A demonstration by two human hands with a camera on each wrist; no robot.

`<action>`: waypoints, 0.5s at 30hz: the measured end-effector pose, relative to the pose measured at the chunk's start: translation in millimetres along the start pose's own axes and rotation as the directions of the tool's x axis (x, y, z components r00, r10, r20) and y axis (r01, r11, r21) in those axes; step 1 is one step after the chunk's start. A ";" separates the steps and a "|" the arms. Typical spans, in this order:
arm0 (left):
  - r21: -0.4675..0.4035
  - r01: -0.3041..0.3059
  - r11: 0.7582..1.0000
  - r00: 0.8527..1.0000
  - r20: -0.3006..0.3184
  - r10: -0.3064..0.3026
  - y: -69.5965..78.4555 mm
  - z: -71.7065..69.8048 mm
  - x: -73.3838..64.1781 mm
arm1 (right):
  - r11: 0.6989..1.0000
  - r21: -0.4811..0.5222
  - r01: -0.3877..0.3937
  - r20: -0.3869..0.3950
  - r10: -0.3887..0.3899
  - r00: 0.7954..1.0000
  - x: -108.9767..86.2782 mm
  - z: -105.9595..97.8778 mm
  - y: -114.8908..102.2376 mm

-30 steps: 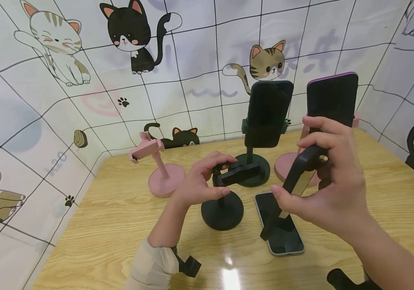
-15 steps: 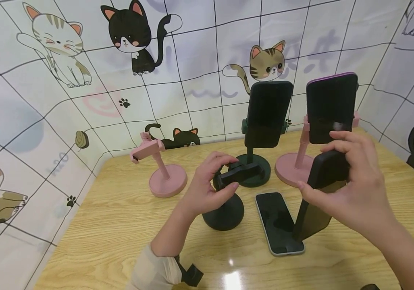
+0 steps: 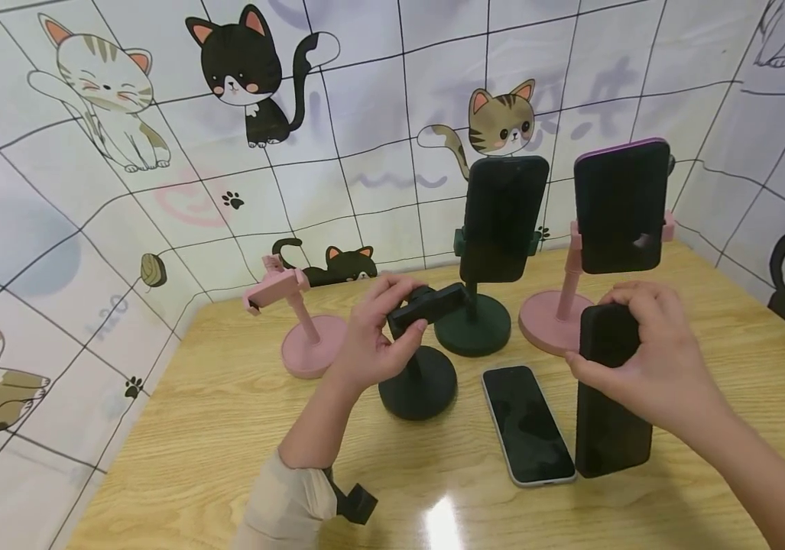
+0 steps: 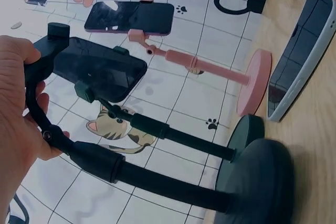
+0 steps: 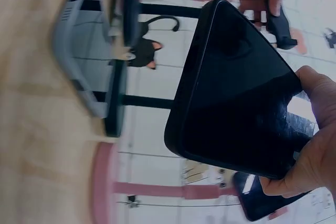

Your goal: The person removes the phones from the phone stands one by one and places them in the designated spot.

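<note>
My left hand grips the clamp head of a black phone stand, whose round base is on the wooden table. In the left wrist view the fingers are behind the clamp, and nothing sits in it. My right hand holds a black smartphone by its upper part, thumb on one long edge and fingers on the other. That phone hangs nearly upright, close over the table; its dark screen fills the middle of the right wrist view. Between the hands a light-framed smartphone lies screen up.
Behind, a dark green stand carries a phone. Right of it a pink stand bears a purple-edged phone. Another pink stand, its clamp without a phone, is at the left. A cat-print cloth walls the table.
My right hand has moved down and turned the phone from edge-on to more upright, right of the lying phone. My left hand has stayed on the black stand, its clamp tilting up slightly.
</note>
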State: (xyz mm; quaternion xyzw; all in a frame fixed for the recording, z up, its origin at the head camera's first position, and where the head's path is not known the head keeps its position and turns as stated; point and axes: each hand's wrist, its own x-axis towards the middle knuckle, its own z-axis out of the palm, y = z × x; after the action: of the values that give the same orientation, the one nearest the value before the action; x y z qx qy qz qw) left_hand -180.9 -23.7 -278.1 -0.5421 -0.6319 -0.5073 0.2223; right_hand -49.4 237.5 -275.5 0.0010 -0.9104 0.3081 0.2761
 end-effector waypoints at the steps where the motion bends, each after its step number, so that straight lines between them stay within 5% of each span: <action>1: 0.012 -0.009 1.000 1.000 -0.004 0.010 -2.6 -0.6 1.4 | 1.000 -0.009 -0.017 0.024 0.017 1.000 -0.8 1.5 3.8; 6: 0.068 -0.020 0.998 1.000 -0.018 0.021 -17.0 -3.9 6.9 | 0.996 -0.052 -0.073 0.137 0.079 0.987 -4.1 11.5 24.6; 15: 0.104 0.027 0.994 0.997 -0.073 -0.019 -44.0 -13.7 12.8 | 0.982 -0.152 -0.110 0.330 0.156 0.931 -5.1 23.3 55.8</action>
State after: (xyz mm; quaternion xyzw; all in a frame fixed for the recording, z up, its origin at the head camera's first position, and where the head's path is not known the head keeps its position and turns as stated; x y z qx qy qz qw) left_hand -228.7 -25.4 -279.8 -0.5035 -0.6555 -0.4952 0.2673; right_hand -66.4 268.8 -324.6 -0.0257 -0.9606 0.2609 0.0924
